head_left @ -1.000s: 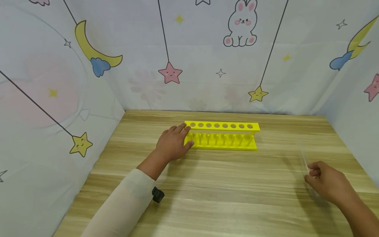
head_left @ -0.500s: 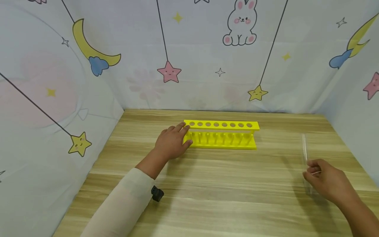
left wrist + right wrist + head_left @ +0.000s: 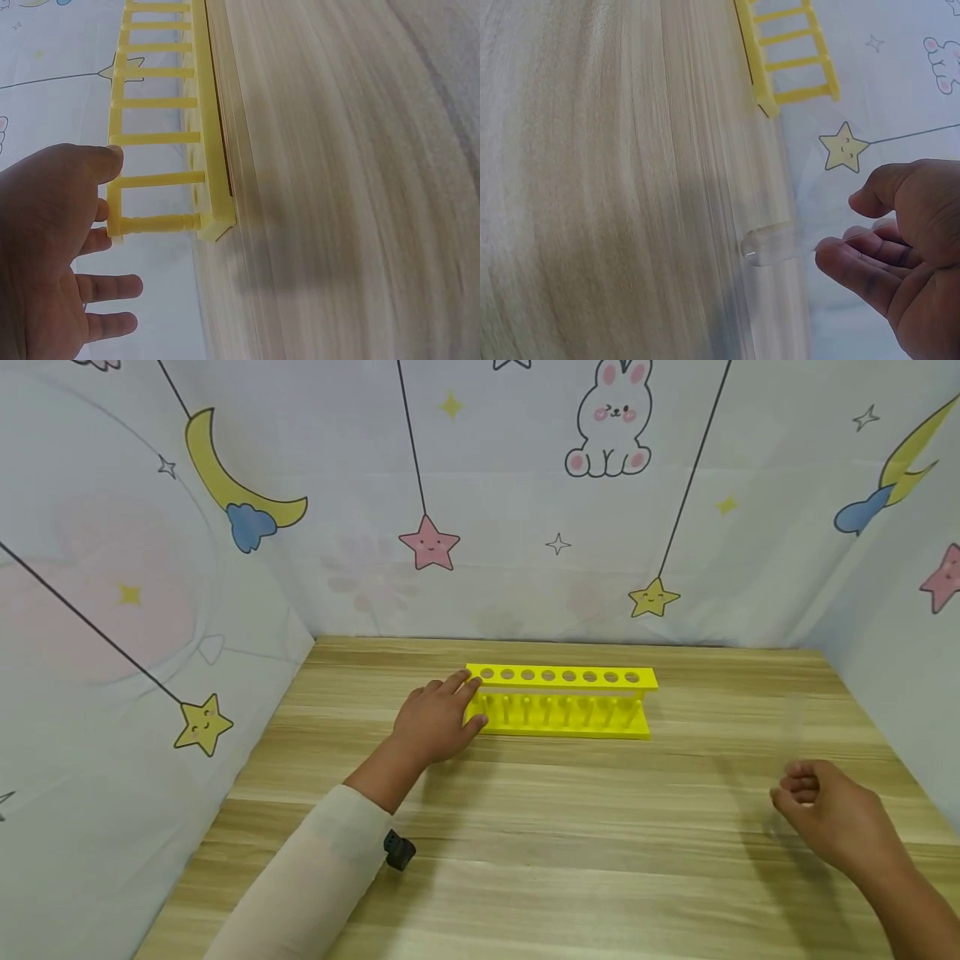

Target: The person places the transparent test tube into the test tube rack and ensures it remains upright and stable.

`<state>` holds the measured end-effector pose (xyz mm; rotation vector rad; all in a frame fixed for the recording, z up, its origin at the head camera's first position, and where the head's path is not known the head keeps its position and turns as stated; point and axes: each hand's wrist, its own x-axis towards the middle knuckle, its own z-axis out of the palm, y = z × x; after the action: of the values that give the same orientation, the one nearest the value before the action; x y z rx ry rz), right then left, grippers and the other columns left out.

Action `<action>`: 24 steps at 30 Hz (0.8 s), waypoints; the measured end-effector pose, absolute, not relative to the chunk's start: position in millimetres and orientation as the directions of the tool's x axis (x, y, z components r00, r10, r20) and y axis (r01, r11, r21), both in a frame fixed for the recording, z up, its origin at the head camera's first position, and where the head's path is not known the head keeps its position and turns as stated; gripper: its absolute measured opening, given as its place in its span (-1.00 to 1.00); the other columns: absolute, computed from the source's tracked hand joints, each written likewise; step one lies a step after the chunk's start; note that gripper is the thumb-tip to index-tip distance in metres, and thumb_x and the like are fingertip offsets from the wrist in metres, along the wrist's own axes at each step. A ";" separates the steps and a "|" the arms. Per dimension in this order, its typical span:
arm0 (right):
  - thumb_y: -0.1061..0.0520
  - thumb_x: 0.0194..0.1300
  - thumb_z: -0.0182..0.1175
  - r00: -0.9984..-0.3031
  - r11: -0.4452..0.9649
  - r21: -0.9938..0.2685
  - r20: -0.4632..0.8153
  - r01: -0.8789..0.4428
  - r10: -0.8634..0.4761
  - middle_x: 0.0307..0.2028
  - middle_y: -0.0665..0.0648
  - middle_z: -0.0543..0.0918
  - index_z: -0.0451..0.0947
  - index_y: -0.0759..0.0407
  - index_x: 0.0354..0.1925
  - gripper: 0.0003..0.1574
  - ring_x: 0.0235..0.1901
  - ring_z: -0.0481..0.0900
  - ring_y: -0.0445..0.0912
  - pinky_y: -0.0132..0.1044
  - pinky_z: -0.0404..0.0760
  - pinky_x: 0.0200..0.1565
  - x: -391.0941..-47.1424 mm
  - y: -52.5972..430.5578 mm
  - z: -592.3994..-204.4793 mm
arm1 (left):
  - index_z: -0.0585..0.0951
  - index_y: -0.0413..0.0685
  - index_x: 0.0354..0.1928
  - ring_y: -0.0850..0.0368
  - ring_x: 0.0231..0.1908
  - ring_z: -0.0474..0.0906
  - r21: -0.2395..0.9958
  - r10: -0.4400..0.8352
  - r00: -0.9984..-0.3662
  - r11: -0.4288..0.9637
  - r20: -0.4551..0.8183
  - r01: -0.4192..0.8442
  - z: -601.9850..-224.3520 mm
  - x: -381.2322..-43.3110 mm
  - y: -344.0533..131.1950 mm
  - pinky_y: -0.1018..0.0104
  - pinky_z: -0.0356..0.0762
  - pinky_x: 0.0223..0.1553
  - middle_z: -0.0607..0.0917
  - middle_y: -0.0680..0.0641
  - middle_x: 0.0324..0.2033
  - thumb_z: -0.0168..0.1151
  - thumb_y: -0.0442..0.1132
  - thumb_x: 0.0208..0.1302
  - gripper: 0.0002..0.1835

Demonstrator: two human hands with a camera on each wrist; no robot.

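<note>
A yellow test tube rack (image 3: 558, 727) stands upright near the back of the table, no tubes in its holes. My left hand (image 3: 435, 722) holds the rack's left end. In the left wrist view the thumb (image 3: 105, 161) lies over its top rail, with two fingers behind and the other two stretched past the end. At the right, my right hand (image 3: 843, 818) holds a clear test tube (image 3: 771, 244) between thumb and fingers. The tube's rounded bottom points down, close over the table, while its upper part shows only faintly in the head view.
The wood-grain table (image 3: 570, 860) is bounded by a white cloth backdrop (image 3: 510, 602) with cartoon prints at the back and sides. A small black device (image 3: 399, 850) sits at the left sleeve (image 3: 315, 877).
The test tube's upper end has swung rightward from its left lean, with slight shifts of the right fingers. My left hand and the rack have stayed in place.
</note>
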<state>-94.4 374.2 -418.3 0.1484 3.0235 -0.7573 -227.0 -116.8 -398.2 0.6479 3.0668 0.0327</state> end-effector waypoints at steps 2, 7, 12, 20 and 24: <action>-0.06 0.54 0.12 -0.995 0.879 -0.467 -0.029 0.095 0.092 0.03 0.50 0.59 0.30 0.58 0.25 -0.27 -0.04 0.60 0.37 0.12 0.59 -0.21 -93.7 373.7 -418.8 | 0.23 0.08 0.60 -0.19 0.37 0.36 0.021 0.403 -0.915 0.915 -0.006 0.403 -398.3 -227.5 -116.6 -0.14 0.34 0.34 0.22 -0.08 0.55 0.03 0.21 0.54 -0.27; -0.05 0.55 0.13 -0.995 0.879 -0.469 0.003 0.087 0.100 0.03 0.51 0.58 0.31 0.57 0.25 -0.29 -0.05 0.59 0.39 0.13 0.59 -0.23 -92.5 372.2 -418.5 | 0.23 0.07 0.60 -0.19 0.38 0.36 0.022 0.405 -0.914 0.914 -0.003 0.405 -398.8 -227.8 -116.4 -0.14 0.35 0.33 0.21 -0.08 0.55 0.03 0.21 0.54 -0.27; -0.02 0.55 0.13 -0.992 0.878 -0.474 0.066 0.066 0.110 0.05 0.51 0.58 0.33 0.54 0.25 -0.34 -0.05 0.59 0.41 0.16 0.60 -0.24 -92.1 370.0 -417.6 | 0.23 0.07 0.60 -0.20 0.37 0.37 0.025 0.415 -0.910 0.910 0.000 0.414 -398.8 -227.5 -116.5 -0.15 0.37 0.31 0.22 -0.08 0.55 0.04 0.21 0.54 -0.27; -0.01 0.56 0.12 -0.984 0.872 -0.488 0.140 0.029 0.112 0.06 0.49 0.59 0.34 0.52 0.28 -0.35 -0.07 0.63 0.41 0.18 0.58 -0.24 -96.6 364.8 -413.6 | 0.24 0.08 0.60 -0.19 0.37 0.37 0.021 0.403 -0.915 0.915 -0.002 0.403 -398.8 -227.8 -116.7 -0.15 0.36 0.32 0.23 -0.08 0.55 0.06 0.20 0.53 -0.27; 0.00 0.55 0.12 -0.983 0.865 -0.501 0.142 0.028 0.115 0.07 0.49 0.58 0.34 0.51 0.30 -0.35 -0.05 0.62 0.43 0.20 0.58 -0.23 -98.3 362.6 -410.6 | 0.23 0.09 0.60 -0.19 0.36 0.37 0.013 0.402 -0.915 0.915 -0.003 0.402 -399.3 -228.3 -116.5 -0.14 0.37 0.32 0.22 -0.08 0.55 0.05 0.21 0.53 -0.27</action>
<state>-98.3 362.6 -410.6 0.1235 3.1951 -0.8537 -228.3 -116.5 -399.3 0.6448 3.0689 0.0183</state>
